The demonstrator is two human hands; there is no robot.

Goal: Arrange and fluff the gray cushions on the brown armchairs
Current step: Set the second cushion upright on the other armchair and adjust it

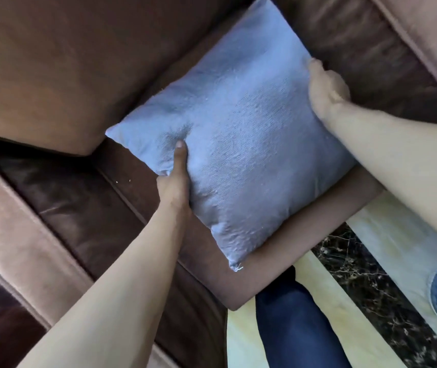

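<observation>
Gripping: gray cushion [236, 139] over brown armchair [60, 197] seat
Left hand [174, 181]: arm outstretched, thumb pressing cushion's near-left edge
Right hand [327, 92]: clasping right edge

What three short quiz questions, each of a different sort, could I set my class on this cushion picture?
1. True or false: both hands grip the cushion.
2. Multiple choice: the left hand holds the cushion's A) near-left edge, B) far corner, C) middle.
3. Fill in: the cushion is over the ___ of the armchair.

Key: 1 true, the right hand grips the right edge. 2 A. 3 seat.
</observation>
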